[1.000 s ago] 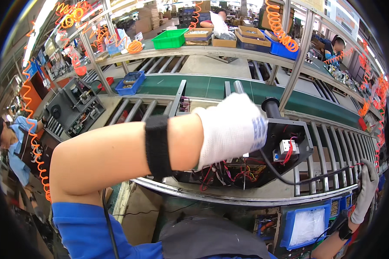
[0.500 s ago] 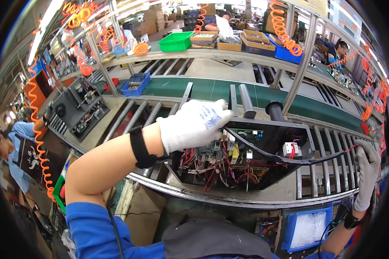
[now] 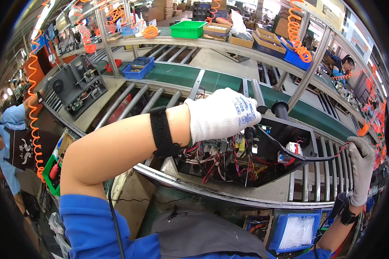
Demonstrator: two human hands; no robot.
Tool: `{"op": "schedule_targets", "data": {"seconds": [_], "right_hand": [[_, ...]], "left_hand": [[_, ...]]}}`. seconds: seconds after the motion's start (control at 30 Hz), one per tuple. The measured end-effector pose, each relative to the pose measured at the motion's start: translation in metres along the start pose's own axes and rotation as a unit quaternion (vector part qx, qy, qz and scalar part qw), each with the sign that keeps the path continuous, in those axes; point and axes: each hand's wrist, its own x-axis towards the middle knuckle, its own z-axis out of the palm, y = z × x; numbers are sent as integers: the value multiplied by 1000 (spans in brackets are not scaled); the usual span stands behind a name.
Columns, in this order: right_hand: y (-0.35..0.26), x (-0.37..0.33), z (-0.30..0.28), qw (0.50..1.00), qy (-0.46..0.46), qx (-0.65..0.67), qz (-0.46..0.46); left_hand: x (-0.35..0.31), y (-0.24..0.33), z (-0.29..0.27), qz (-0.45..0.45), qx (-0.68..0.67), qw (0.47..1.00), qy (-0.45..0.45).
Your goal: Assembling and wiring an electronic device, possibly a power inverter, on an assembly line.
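In a white glove with blue print, my left hand [image 3: 229, 113] is closed at the top edge of an open black metal housing [image 3: 272, 172], its fingertips partly hidden. From those fingers a black sleeved cable [image 3: 304, 159] sags across the housing's front toward the right. My right hand [image 3: 362, 166], in a grey-palmed glove, pinches the thin red wires at the cable's other end, off to the right above the rollers. Inside the housing sit a green circuit board, red and black wires and a white terminal block [image 3: 293, 149]. A black round spool-like part [image 3: 280, 110] stands behind it.
The housing rests on a roller conveyor [image 3: 328, 172]; a green belt [image 3: 220, 82] runs behind. On the shelf are a green bin [image 3: 189, 29] and cardboard trays [image 3: 268, 39]. Another unit [image 3: 75, 86] stands left, near a co-worker [image 3: 15, 142]. A blue tray [image 3: 294, 233] sits below right.
My left hand has moved right along the housing's top edge, and the cable's left end now shows farther right. The right hand still holds the wires. The view has shifted slightly.
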Motion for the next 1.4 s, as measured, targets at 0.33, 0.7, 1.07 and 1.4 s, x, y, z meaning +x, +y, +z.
{"op": "schedule_targets", "data": {"seconds": [0.33,0.7,1.07,1.4], "right_hand": [[-9,5,14,999,-9,22,26],[-16,4,21,998,-49,26,28],[2,-3,17,998,-53,20,16],[-16,4,34,998,-39,37,-26]], "left_hand": [[7,4,-1,-31,66,992,-106],[1,11,-43,-141,79,983,-89],[4,-2,7,-18,1,997,-73],[-51,14,-2,-114,37,987,102]]}}
